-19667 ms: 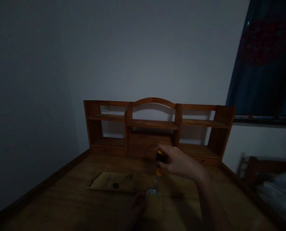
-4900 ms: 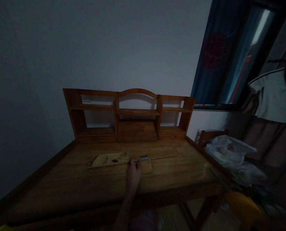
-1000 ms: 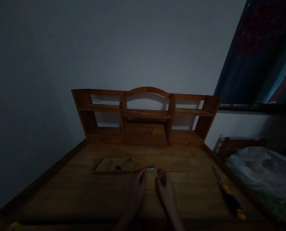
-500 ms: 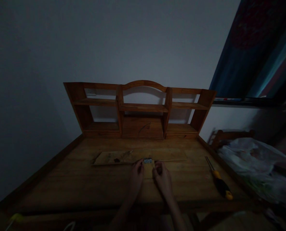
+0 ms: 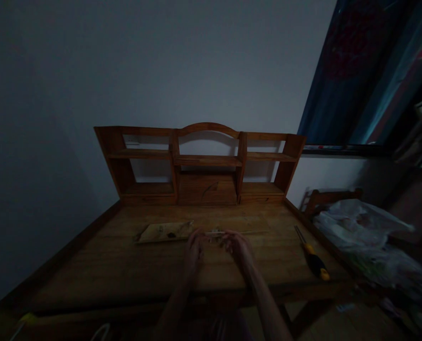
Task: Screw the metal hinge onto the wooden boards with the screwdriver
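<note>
My left hand and my right hand pinch opposite ends of a small pale wooden piece, held a little above the desk. It shows nearly edge-on as a thin light strip. Dark, blurred bits show just below it, too dim to name. Behind the hands lies a flat strip of wood or card with a dark spot and torn-looking ends. Off to the right rests a screwdriver with a yellow and black handle, its shaft pointing away from me.
The wooden desk carries a shelf unit along its back, against the wall. Raised side edges border the desktop. Right of the desk, a clear plastic bag sits by a wooden chair back. A dark curtain hangs at upper right.
Both hands have tilted the small wooden piece from face-up to edge-on, and its metal hinge no longer shows clearly. The view has shifted slightly to the right.
</note>
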Tool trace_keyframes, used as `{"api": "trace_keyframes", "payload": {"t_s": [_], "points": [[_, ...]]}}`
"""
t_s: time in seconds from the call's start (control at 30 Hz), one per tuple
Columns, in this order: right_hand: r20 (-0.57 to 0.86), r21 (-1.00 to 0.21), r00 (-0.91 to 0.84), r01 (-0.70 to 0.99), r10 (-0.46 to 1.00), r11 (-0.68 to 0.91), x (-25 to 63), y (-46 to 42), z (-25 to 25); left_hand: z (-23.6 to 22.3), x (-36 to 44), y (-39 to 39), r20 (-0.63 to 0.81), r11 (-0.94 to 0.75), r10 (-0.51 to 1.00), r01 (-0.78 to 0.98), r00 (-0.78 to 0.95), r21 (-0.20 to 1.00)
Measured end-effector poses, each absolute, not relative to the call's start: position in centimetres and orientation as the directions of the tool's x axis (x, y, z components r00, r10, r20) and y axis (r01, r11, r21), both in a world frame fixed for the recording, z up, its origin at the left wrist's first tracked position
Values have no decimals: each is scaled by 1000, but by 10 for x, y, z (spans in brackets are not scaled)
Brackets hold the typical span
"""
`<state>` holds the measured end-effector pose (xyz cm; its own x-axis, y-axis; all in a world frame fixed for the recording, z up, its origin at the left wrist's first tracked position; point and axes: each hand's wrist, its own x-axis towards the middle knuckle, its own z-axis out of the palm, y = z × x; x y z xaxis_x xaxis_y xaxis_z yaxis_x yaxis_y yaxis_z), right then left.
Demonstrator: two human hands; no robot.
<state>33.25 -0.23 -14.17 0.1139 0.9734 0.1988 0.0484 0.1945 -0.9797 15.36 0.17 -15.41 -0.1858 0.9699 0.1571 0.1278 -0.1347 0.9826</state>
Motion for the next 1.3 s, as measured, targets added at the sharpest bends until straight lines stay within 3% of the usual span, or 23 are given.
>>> {"api": "trace_keyframes", "payload": {"t_s": [0.07, 0.3, 0.5, 0.73, 1.07, 1.3], "points": [[198, -980, 109, 41, 974, 194, 333, 8, -137, -149, 149, 10, 140, -127, 980, 98, -141, 987], [207, -962, 97, 203, 973, 185, 327, 55, -115, -136, 144, 48, 343, -296, 935, 330, -93, 896], [57, -941, 24, 337, 998, 45, 329, 83, -102, -144, 143, 51, 424, -354, 901, 411, -92, 840], [-52, -934, 26, 351, 998, -58, 327, 83, -94, -142, 145, 45, 446, -373, 891, 416, -90, 829], [83, -962, -117, 249, 990, 110, 351, 61, -77, -135, 136, 40, 357, -250, 905, 390, -231, 886], [171, -930, -168, 298, 971, 216, 355, 15, -102, -137, 137, 42, 337, -240, 912, 360, -236, 902]]}}
